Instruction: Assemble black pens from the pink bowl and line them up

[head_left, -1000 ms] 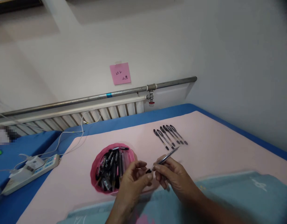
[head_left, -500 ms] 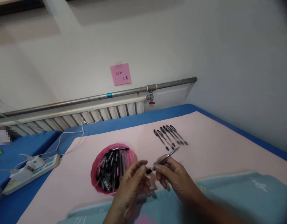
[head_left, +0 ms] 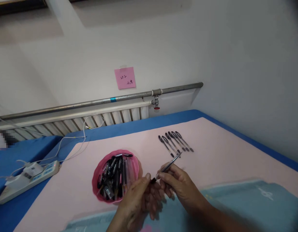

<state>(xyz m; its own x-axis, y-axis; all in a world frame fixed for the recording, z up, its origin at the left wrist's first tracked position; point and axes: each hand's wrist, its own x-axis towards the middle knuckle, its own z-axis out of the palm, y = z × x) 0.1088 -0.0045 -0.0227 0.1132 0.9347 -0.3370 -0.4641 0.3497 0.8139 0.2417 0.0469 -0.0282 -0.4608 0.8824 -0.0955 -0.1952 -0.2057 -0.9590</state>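
My right hand (head_left: 179, 183) pinches a slim pen (head_left: 167, 166) between thumb and fingers, its thin end slanting up and to the right. The pen's black lower end points at my left hand (head_left: 136, 198). That hand's thumb is raised close by the black end, and its other fingers hang loosely apart below; whether they touch the pen I cannot tell. Beyond the hands, several capped black pens (head_left: 179, 141) lie side by side on the pink sheet. Left of my left hand stands a pink bowl (head_left: 94, 183) filled with black pens and clear pen parts.
The pink sheet (head_left: 223, 154) lies over a blue cover (head_left: 168, 116). A teal cloth (head_left: 238, 199) is spread along the near edge. At left lies a power strip (head_left: 47, 172) with plugged-in adapters and white cables. A radiator (head_left: 116, 117) and pipe (head_left: 91, 103) run along the wall.
My left fingers have dropped and spread below the pen's black end. The pen and my right hand have shifted slightly left. The view has moved a little.
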